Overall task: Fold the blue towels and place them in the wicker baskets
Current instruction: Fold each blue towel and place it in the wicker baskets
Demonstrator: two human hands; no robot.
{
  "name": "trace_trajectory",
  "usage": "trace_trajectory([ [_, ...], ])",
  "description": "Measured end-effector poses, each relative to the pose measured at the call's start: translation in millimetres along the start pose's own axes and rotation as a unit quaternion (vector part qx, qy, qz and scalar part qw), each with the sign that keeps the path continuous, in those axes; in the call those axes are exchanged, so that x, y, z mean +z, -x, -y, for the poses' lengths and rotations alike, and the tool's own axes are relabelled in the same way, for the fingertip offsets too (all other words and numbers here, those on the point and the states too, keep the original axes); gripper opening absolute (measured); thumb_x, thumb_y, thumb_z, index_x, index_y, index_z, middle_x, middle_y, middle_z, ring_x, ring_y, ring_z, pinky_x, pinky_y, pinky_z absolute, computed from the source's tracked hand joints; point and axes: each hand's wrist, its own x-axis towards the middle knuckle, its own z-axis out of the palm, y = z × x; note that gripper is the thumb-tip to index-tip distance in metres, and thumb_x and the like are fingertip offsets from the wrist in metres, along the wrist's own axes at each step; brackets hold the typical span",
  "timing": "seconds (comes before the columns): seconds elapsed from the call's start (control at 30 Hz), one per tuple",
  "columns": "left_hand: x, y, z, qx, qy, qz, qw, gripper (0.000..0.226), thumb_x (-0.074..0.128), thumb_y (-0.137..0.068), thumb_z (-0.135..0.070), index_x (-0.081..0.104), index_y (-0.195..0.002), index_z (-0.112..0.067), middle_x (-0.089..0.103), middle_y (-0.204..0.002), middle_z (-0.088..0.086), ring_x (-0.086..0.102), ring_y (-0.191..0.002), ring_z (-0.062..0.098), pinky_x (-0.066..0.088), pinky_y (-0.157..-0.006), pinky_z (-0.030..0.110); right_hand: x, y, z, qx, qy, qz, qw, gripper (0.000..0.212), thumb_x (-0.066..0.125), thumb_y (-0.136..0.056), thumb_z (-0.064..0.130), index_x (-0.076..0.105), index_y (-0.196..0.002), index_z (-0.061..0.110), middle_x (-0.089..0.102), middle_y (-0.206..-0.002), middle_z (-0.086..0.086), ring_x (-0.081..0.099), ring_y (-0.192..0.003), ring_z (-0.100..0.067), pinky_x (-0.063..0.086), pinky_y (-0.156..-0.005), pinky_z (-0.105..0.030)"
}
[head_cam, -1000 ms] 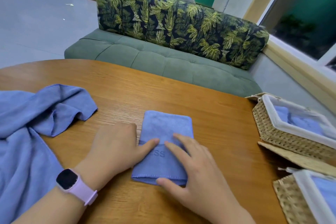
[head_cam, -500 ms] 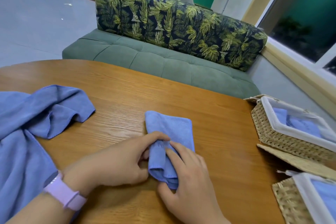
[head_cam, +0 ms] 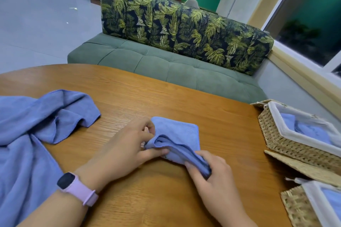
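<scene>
Folded blue towel [head_cam: 177,140]: a small folded piece near the middle of the wooden table [head_cam: 166,97]. Its far part lies flat on the wood; its near edge is lifted and bunched, with the layered fold edges showing along that raised side.
Left hand [head_cam: 127,149]: fingers curled, pinching the left end of the raised edge; the thumb lies under and along the cloth, the fingertips press from above. The towel extends to the right and away from this grip.
Right hand [head_cam: 212,177]: fingers and thumb closed round the near right corner of the same towel, with the blue cloth emerging between them. The bulk of the towel lies up and to the left of this grip.
Between the hands: the raised edge runs as a diagonal ridge from the left pinch down to the right one.
Wrist: a dark-faced watch on a pale pink band [head_cam: 77,188] on the left arm.
Loose blue towel [head_cam: 33,131]: a large unfolded cloth heaped at the left of the table, well apart from the folded one.
Far wicker basket [head_cam: 287,145]: at the table's right edge, white-lined, with blue cloth inside.
Near wicker basket [head_cam: 299,208]: at the lower right corner, also white-lined with blue inside; only partly in view.
Beyond the table: a green bench sofa [head_cam: 166,64] with leaf-print cushions.
</scene>
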Motion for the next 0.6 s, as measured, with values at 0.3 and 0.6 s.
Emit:
trace_trajectory([
  [0.3, 13.0, -23.8, 4.7, -0.139, 0.113, -0.081, 0.981, 0.066, 0.047, -0.083, -0.079, 0.052, -0.056, -0.019, 0.042, -0.045, -0.007, 0.04, -0.043, 0.008, 0.033, -0.051, 0.032, -6.6, -68.2, 5.0, 0.133, -0.221, 0.009, 0.966, 0.018, 0.077, -0.087, 0.025, 0.067, -0.084, 0.01, 0.074, -0.069, -0.003, 0.059, -0.059, -0.006, 0.042, -0.054, -0.024],
  [0.6, 19.6, -52.3, 1.5, -0.33, -0.126, -0.11, 0.929, 0.075, 0.036, -0.088, -0.076, 0.057, -0.06, -0.01, 0.065, -0.064, 0.008, 0.063, -0.07, 0.032, 0.049, -0.065, 0.035, 15.6, -109.5, -8.2, 0.179, 0.138, -0.037, 0.973, 0.056, 0.059, -0.077, 0.077, 0.054, -0.076, 0.021, 0.06, -0.07, 0.007, 0.058, -0.074, -0.024, 0.04, -0.061, -0.034],
])
